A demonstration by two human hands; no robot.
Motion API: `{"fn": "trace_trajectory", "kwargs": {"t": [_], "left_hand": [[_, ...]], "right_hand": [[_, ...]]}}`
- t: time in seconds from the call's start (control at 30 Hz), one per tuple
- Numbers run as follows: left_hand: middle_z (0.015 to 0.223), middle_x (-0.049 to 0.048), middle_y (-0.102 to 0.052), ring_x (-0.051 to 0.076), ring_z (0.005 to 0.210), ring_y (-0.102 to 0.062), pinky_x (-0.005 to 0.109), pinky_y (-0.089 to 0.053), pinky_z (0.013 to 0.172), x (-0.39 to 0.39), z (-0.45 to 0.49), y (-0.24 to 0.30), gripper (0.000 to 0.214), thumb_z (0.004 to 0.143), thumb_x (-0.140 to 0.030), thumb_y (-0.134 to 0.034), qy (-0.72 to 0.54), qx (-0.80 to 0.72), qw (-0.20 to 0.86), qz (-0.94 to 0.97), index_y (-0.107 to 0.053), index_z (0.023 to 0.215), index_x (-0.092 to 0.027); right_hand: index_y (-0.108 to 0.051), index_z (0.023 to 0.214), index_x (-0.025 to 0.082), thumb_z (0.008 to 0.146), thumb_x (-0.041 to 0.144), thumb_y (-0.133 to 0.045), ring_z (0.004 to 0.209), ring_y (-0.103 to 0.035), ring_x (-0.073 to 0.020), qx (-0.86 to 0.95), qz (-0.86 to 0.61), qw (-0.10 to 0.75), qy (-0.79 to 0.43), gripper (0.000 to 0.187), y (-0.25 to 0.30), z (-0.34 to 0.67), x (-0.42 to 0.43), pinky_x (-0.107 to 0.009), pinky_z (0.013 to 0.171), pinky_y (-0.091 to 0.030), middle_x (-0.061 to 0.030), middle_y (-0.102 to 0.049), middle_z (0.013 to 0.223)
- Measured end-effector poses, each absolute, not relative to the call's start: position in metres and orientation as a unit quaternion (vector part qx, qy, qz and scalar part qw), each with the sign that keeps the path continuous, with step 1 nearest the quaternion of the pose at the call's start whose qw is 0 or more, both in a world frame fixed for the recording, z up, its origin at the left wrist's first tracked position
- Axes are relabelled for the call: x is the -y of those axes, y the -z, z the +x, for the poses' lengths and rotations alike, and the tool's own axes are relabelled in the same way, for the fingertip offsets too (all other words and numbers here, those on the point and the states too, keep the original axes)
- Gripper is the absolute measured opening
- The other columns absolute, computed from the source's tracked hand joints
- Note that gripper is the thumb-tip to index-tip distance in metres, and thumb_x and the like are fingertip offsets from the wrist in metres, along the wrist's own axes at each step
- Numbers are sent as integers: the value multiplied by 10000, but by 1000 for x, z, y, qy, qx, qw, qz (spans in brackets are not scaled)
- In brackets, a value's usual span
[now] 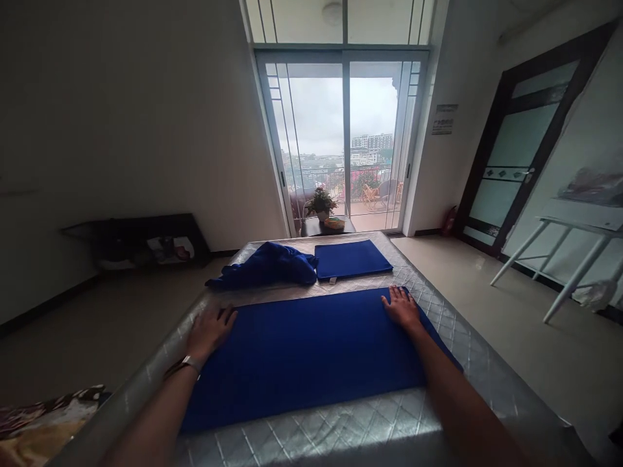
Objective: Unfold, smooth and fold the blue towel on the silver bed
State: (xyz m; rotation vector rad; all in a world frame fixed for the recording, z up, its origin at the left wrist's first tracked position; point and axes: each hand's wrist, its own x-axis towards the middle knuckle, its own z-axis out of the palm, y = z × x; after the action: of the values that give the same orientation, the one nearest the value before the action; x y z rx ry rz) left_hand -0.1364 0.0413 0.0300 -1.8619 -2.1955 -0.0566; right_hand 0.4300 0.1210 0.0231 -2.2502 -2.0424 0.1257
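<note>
A blue cloth (pixel 311 353) lies spread flat across the silver quilted cover, its long side running left to right. At its far left corner is my left hand (pixel 210 329), slightly blurred, fingers stretched out over the edge. My right hand (pixel 402 306) rests flat near the far right corner with its fingers a little apart. Beyond it, a folded blue cloth (pixel 353 259) forms a neat rectangle with a small white tag (pixel 333 281) at its near edge. Left of that sits a crumpled blue cloth (pixel 267 264) in a loose heap.
The silver quilted cover (pixel 302 434) drapes over the table-like surface. Behind its far end stands a small dark table (pixel 311 228) with a potted plant (pixel 320 202). A white stool (pixel 567 259) is at right, a low black stand (pixel 146 243) at left, patterned fabric (pixel 48 415) at lower left.
</note>
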Motion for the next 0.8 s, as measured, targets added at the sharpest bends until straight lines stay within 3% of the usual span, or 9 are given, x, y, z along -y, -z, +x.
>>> {"fn": "trace_trajectory", "kwargs": {"t": [0.1, 0.23, 0.47, 0.63, 0.8], "left_hand": [[1557, 138, -473, 339, 1501, -294, 542, -174, 1226, -48, -106, -42, 577, 985, -419, -303, 28, 733, 168, -659, -502, 1458, -154], [1572, 116, -463, 278, 1488, -351, 463, -218, 1240, -70, -22, -51, 572, 991, -393, -279, 66, 685, 105, -718, -512, 1462, -167], [1660, 94, -289, 226, 1546, -213, 440, -172, 1264, -85, 113, -21, 718, 1012, -605, -171, 66, 596, -12, -800, -350, 1568, -186], [1677, 95, -232, 249, 1557, -164, 489, -144, 1257, -80, 72, -13, 790, 987, -670, -134, 40, 663, -37, -747, -246, 1603, -188], [1674, 107, -249, 265, 1559, -156, 528, -136, 1247, -71, -32, -16, 774, 984, -657, -123, 36, 748, -47, -661, -262, 1599, -209]], "right_hand": [[-223, 1612, 112, 1012, 526, -188, 1547, -157, -229, 673, -735, 58, -49, 730, -21, 430, -122, -429, 1255, -75, -57, -182, 1684], [-226, 1610, 105, 1015, 509, -192, 1546, -158, -230, 678, -730, 73, -47, 721, -19, 432, -123, -439, 1253, -71, -67, -190, 1682], [-233, 1610, 115, 1015, 510, -202, 1545, -157, -222, 677, -729, 82, -55, 715, -18, 431, -122, -427, 1251, -65, -60, -200, 1681], [-236, 1608, 105, 1011, 507, -206, 1546, -151, -234, 678, -727, 85, -61, 720, -18, 431, -122, -440, 1251, -63, -64, -191, 1682], [-220, 1612, 109, 1014, 504, -196, 1544, -157, -230, 677, -730, 72, -62, 717, -20, 431, -121, -437, 1252, -62, -58, -190, 1684]]}}
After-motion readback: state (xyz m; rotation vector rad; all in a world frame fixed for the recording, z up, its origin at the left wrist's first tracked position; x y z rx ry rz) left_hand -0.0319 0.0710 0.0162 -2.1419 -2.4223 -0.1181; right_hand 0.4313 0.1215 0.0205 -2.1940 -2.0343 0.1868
